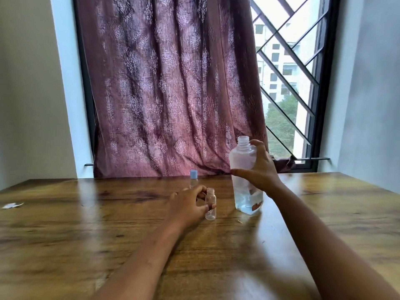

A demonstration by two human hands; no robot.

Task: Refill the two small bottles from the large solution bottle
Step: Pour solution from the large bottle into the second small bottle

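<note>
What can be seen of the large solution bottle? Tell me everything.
The large solution bottle is clear plastic, with a threaded neck and no cap on. It stands upright on the wooden table, with clear liquid filling only its lower part. A reddish label shows through low down. The right hand wraps its middle from the right. Nothing else touches it.

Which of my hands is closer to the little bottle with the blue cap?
Left. Your left hand sits just in front of the blue-capped bottle, holding the open small bottle. Your right hand is farther off to its right, on the large bottle.
</note>
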